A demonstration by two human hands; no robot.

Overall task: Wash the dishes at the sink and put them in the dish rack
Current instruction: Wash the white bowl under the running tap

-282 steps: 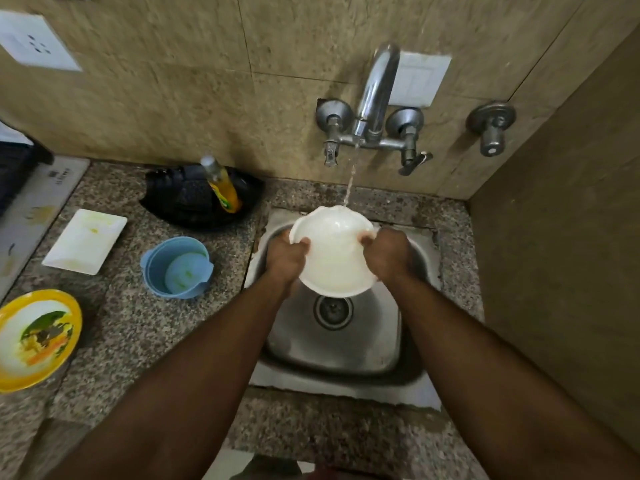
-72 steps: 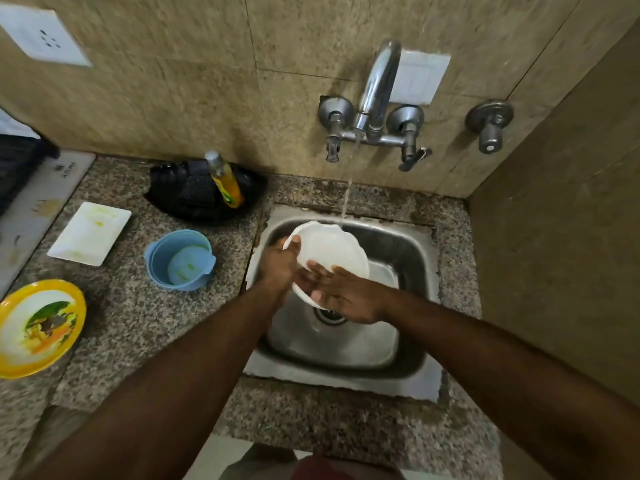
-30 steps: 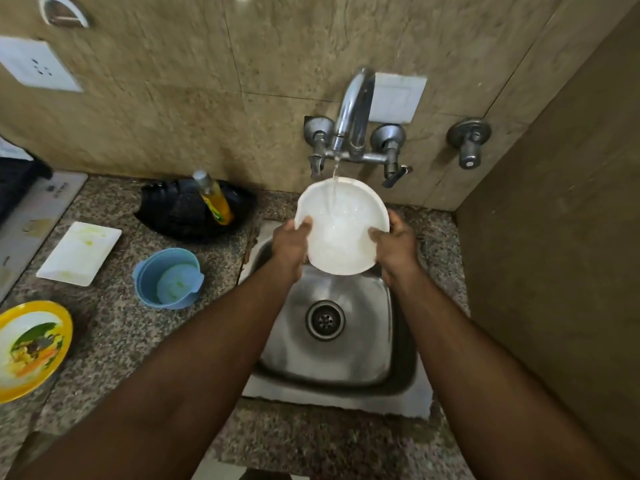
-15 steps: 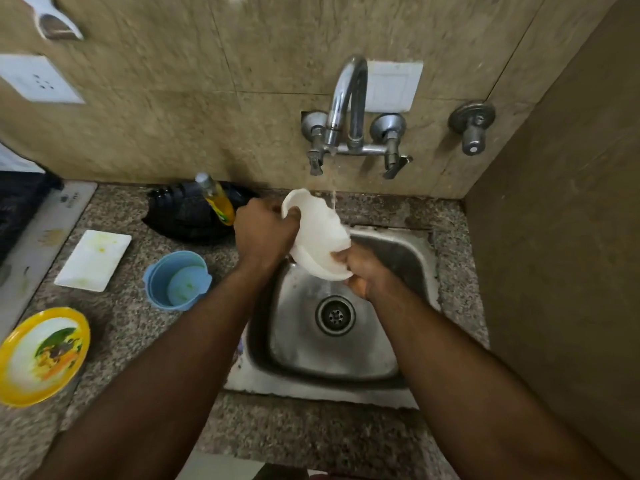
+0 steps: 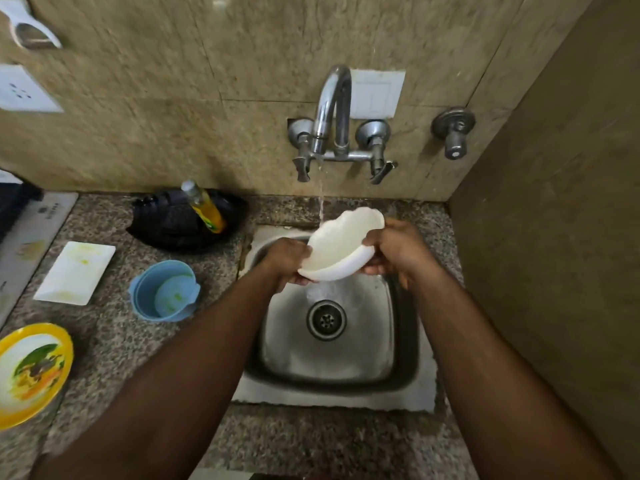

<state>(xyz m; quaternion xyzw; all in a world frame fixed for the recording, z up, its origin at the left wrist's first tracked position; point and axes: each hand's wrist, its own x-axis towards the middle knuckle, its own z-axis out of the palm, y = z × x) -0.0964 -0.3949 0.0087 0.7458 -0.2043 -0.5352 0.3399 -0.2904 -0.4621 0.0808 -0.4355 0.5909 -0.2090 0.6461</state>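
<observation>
A white scalloped bowl (image 5: 341, 244) hangs tilted over the steel sink (image 5: 401, 327), under the thin stream from the tap (image 5: 332, 109). My left hand (image 5: 289, 259) grips its lower left rim. My right hand (image 5: 396, 249) holds the right rim, thumb inside and fingers beneath. Water runs off the bowl's low edge toward the drain (image 5: 326, 319).
On the granite counter to the left lie a black dish rack (image 5: 166, 223) holding a yellow soap bottle (image 5: 204, 207), a blue cup (image 5: 164, 296), a white rectangular plate (image 5: 76, 271) and a yellow-rimmed soiled plate (image 5: 31, 372). A brown wall stands close on the right.
The bowl has turned from standing on edge at the sink's left to lying tilted with its hollow up under the stream. My right hand moved from beneath it to its right rim.
</observation>
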